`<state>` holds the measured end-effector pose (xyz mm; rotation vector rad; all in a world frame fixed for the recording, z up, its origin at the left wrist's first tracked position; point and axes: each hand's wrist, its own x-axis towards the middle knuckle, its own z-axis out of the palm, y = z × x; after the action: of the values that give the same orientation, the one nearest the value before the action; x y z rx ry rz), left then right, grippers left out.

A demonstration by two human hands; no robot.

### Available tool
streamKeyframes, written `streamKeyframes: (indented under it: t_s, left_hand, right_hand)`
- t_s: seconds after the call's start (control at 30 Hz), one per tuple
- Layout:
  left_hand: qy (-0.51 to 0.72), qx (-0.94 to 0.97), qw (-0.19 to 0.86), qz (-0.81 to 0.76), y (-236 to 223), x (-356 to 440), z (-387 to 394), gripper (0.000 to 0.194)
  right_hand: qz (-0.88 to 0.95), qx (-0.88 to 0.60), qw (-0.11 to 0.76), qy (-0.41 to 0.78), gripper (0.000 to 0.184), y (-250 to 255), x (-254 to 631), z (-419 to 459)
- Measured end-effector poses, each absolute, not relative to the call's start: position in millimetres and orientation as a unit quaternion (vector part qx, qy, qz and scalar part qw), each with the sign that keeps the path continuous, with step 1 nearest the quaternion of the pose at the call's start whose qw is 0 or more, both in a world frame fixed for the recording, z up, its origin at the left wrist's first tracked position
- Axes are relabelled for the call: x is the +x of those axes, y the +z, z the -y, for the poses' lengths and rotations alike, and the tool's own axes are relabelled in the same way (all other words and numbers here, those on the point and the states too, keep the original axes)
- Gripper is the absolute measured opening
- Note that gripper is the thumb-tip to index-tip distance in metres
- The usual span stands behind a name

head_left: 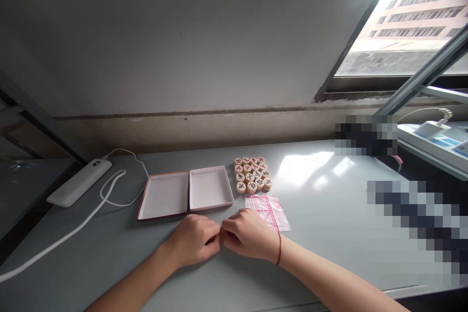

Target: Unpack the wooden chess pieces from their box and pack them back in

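Note:
My left hand (pixel 197 238) rests on the grey desk, its fingers curled in and closed, with nothing showing in it. Beside it my right hand (pixel 246 234) is also a loose fist, a red string round the wrist; the knuckles of both almost touch. Just beyond the hands lie two shallow open box halves, a left one with a reddish edge (pixel 164 196) and a white one (pixel 211 188), both bare inside. Wooden xiangqi pieces (pixel 252 174) with red and black characters stand in close rows, apparently stacked. A folded red-and-white sheet (pixel 272 210) lies partly behind my right hand.
A white power bank (pixel 80 183) with a white cable (pixel 73 234) lies on the left. The wall (pixel 183 58) closes off the desk's back edge. At right are a metal frame (pixel 420 73), a shelf with a charger (pixel 433 128), and blurred-out patches.

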<state>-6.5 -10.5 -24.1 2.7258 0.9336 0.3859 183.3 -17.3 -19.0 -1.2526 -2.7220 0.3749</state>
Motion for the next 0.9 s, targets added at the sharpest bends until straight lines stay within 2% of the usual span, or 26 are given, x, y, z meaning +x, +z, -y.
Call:
streamKeyframes:
  t_s: [0.9]
  left_hand:
    - [0.141,0.91,0.163,-0.354,-24.7,-7.8,9.2,0.021]
  right_hand:
    - [0.887,-0.435,0.081,0.133,0.017,-19.2,183.0,15.6]
